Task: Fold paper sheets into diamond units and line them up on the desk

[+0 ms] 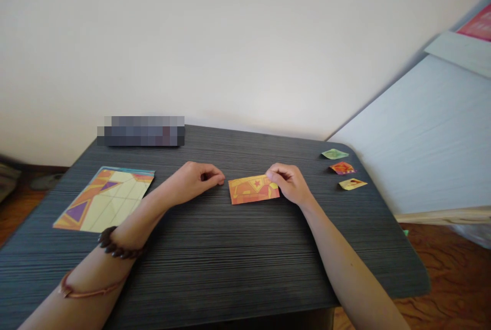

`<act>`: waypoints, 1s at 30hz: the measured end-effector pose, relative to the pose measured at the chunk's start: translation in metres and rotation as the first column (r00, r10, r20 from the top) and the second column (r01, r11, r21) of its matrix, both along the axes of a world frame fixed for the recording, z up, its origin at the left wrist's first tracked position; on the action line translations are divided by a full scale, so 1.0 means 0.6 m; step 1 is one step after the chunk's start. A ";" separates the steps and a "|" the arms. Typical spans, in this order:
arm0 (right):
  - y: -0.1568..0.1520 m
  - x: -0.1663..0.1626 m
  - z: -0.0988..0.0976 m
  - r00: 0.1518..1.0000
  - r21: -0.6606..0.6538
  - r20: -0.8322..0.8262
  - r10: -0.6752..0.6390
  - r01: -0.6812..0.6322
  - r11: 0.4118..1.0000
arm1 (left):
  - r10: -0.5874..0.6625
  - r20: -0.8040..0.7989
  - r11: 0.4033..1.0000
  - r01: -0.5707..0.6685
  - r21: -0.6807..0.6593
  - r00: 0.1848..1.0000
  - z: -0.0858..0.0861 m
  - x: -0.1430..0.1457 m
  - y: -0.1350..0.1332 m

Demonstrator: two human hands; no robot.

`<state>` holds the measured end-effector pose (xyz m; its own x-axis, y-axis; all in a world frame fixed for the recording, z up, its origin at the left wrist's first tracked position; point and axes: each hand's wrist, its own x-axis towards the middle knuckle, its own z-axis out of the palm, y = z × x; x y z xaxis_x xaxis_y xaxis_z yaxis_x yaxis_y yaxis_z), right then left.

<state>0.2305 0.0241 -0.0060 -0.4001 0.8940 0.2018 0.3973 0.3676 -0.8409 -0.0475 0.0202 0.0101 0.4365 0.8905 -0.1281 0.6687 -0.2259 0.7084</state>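
Three small folded papers (342, 168) lie at the right of the dark table (230, 263), and we judge those done. The orange paper (249, 192) sits mid-table, seemingly folded to a rectangle and so only partly worked; our right hand (289, 182) pinches its upper right corner between thumb and fingers. Our left hand (192, 181), thumb and forefinger tips pressed together just beside its left end, holds nothing we can see. The patterned sheets (111, 199) at left look flat and unworked.

Dark grained table (230, 258) by pale wall (230, 38); whitish panel (441, 140) right; reddish-brown floor (460, 279)
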 end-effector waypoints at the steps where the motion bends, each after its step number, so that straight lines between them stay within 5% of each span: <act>1: -0.003 -0.009 -0.001 0.999 -0.006 0.031 0.034 -0.034 0.999 | 0.034 0.050 0.999 -0.034 0.013 0.998 0.000 0.004 -0.001; 4: -0.015 -0.036 -0.004 0.988 0.043 0.123 0.090 -0.096 0.994 | -0.016 0.146 1.000 0.018 -0.014 0.989 -0.001 0.024 -0.009; 10: -0.027 -0.056 -0.004 0.982 0.135 0.173 0.074 -0.098 0.986 | 0.018 0.082 0.997 -0.024 0.071 0.996 -0.014 0.049 -0.020; 18: -0.014 -0.030 0.004 0.989 0.097 0.145 0.041 -0.056 0.994 | 0.013 0.024 0.993 -0.016 0.113 1.000 -0.012 0.035 -0.014; 25: 0.000 0.006 -0.003 0.996 0.068 0.036 -0.083 0.081 0.994 | 0.033 0.047 0.999 -0.032 -0.017 0.998 -0.013 0.011 -0.003; 30: -0.006 -0.019 -0.009 0.972 0.076 0.236 0.018 -0.037 0.996 | 0.170 0.009 0.950 -0.166 0.265 0.985 -0.024 0.030 -0.012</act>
<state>0.2192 0.0206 -0.0113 -0.4689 0.8669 0.1692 0.5688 0.4429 -0.6931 -0.0298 0.0129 -0.0044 0.2778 0.9536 0.1159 0.7225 -0.2869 0.6290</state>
